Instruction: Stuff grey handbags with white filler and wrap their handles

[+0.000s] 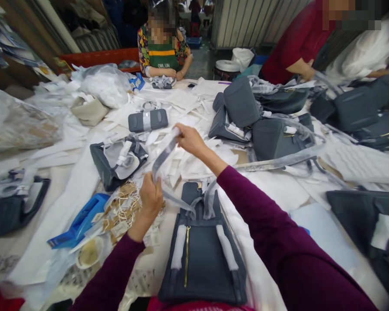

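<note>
Plastic-wrapped strap [164, 155] is hanging taut in the air above the grey bag [201, 255], between both hands. Left hand [151, 196] is gripping its lower part, grip closed tight around it. Right hand [190, 139] is pinching the top end, fingers closed on it. The bag is lying flat on the table [9, 244], right at the near edge. Risk: a hard pull could tear the plastic sleeve or drag the bag off. The tag pile [121, 211] is crowding the left; there is open room on the white sheet [311, 224] to the right.
</note>
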Motion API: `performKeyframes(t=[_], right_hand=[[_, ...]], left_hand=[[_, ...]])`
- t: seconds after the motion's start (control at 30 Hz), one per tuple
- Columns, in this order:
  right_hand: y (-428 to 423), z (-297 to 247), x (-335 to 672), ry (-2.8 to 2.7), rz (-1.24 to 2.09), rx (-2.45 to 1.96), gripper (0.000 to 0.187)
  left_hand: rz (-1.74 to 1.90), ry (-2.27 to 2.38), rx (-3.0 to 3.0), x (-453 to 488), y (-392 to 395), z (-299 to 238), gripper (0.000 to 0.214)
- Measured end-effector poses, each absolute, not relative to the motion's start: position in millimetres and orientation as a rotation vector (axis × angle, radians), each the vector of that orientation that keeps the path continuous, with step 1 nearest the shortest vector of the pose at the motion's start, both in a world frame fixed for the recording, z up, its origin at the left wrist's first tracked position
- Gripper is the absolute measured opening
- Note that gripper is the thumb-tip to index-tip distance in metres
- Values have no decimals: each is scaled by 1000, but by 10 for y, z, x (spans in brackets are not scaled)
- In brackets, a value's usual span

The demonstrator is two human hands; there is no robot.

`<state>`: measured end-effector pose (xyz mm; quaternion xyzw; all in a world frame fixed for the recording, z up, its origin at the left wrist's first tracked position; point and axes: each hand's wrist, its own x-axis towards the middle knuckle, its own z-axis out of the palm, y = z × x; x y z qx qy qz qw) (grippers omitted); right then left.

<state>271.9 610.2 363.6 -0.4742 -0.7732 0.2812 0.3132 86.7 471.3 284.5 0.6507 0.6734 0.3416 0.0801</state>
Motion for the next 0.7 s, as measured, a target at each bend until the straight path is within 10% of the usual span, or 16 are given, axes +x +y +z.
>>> performKeyframes(t=[0.1, 0.23, 0.4, 0.7], right_hand=[[6398, 3700, 2875, -2096, 603, -1143, 75], [5872, 3267, 3239, -1994, 652, -1328, 64], [3830, 2359, 3789, -1484, 1050, -1735, 38], [1963, 1843, 3683, -568, 1219, -2036, 56]], left_hand=[[788, 2019, 1856, 1009, 5274, 2769, 29], [639, 1963, 1967, 1026, 5359, 2683, 53], [391, 1572, 1887, 718, 4202, 2380, 37], [319, 1560, 1059, 835, 3035, 1880, 47]])
